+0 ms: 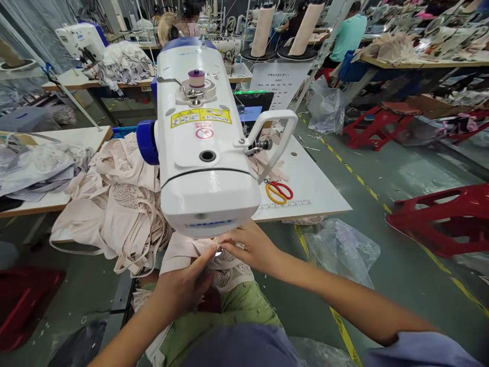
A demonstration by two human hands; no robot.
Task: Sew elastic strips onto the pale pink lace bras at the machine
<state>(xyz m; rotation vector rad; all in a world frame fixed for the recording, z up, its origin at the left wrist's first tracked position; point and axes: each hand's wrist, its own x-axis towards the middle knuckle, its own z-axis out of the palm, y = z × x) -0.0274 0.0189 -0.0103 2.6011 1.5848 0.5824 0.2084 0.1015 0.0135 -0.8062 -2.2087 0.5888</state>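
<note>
Just below the front of a white sewing machine (206, 199), both my hands are on a beige lace bra (179, 253). My left hand (189, 280) pinches the fabric between thumb and fingers. Close beside it, my right hand (250, 248) is closed on the same garment, its fingertips almost meeting the left thumb. A small shiny metal piece (218, 252) shows between the fingertips; its kind is unclear. Part of the lace hangs over my lap. The machine's head hides the needle and presser foot.
A heap of beige bras (130, 204) lies left of the machine. Red-and-yellow scissors (278, 192) and a printed ruler strip (294, 203) lie on the white table (319, 186). Thread cones (263, 30) stand behind. A red stool (446, 219) stands right; a plastic bag (344, 247) lies on the floor.
</note>
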